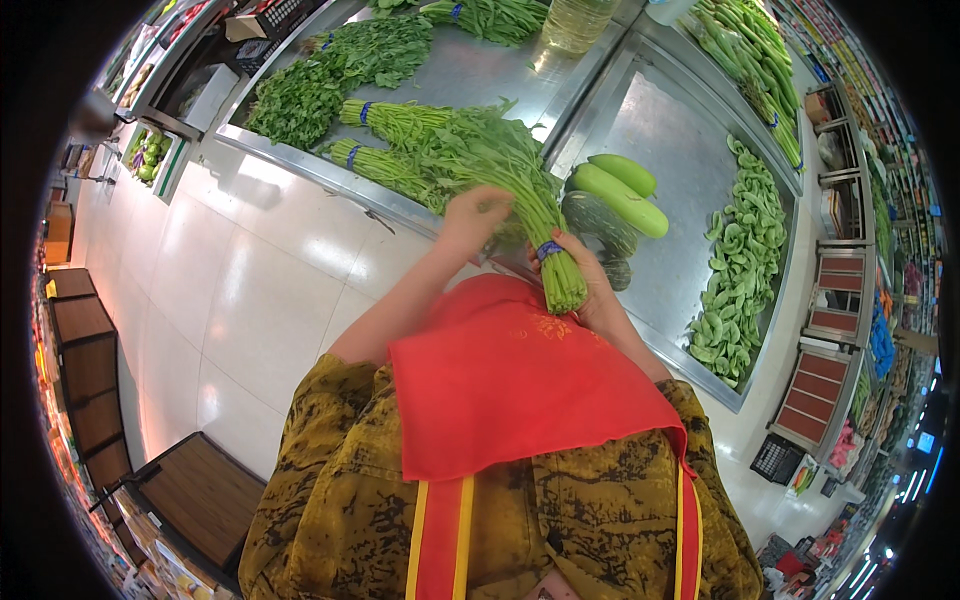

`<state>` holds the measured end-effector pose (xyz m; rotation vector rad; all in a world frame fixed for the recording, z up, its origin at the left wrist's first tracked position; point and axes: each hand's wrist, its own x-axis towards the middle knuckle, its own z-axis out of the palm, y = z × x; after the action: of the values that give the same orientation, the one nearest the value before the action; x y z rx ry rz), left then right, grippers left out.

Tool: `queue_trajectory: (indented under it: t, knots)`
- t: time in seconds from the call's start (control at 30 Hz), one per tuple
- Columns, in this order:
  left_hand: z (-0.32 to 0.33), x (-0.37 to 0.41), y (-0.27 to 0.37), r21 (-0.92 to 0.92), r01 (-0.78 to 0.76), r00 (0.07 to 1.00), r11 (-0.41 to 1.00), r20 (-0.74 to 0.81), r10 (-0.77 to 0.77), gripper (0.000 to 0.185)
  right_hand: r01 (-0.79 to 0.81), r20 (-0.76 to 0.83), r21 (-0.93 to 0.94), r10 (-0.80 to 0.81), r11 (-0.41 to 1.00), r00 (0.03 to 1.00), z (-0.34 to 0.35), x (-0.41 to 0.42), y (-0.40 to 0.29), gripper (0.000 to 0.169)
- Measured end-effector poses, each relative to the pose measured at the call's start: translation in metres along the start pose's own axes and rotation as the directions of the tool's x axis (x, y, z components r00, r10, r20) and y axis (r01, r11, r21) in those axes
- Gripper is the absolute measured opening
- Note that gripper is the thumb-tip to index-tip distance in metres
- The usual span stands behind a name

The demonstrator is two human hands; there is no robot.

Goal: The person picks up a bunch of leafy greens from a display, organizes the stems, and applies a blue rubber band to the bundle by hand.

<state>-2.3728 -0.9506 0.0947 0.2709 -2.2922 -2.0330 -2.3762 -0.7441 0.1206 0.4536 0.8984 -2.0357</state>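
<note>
My right hand [589, 266] grips a bunch of long-stemmed leafy greens [536, 206] near its cut ends, just below a blue tape band [549, 249]. The leaves of this bunch point away from me, over the steel display counter. Close to the left side of its stems is my left hand [474, 219], fingers curled and slightly blurred; whether it pinches anything does not show. Two more banded bunches of greens [382, 161] lie beyond my left hand. Beside my right hand rest dark speckled squashes [600, 221] and light green gourds [619, 196].
Loose flat green pods [742, 262] line the right edge of the steel tray [660, 142]. More leafy bunches [375, 49] and a container of yellowish liquid [576, 26] stand at the back. A wood-topped stand [202, 499] is behind me on the left, on the tiled floor [247, 292].
</note>
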Motion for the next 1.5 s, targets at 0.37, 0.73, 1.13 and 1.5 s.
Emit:
queue_trajectory:
  t: [0.37,0.73,1.13,1.5]
  knots:
    - [-0.014,0.009,-0.012,0.14,-0.002,1.0,0.99,-0.011,0.003,0.013,-0.006,-0.009,0.023,0.006,1.0,1.0,0.002,0.002,-0.001,0.038]
    - [0.003,0.001,0.009,0.394,-0.455,0.89,0.798,0.199,0.41,0.017,0.01,0.004,-0.002,-0.01,1.0,1.0,0.002,0.004,-0.001,0.035]
    - [0.004,-0.004,0.012,0.433,-0.461,0.886,0.775,0.182,0.426,0.008,0.023,-0.015,-0.049,-0.024,0.999,1.0,0.004,0.003,-0.001,0.034]
    - [-0.001,0.004,0.005,0.445,-0.437,0.889,0.781,0.346,0.301,0.013,-0.007,-0.027,-0.041,0.006,0.999,1.0,0.001,0.003,0.001,0.033]
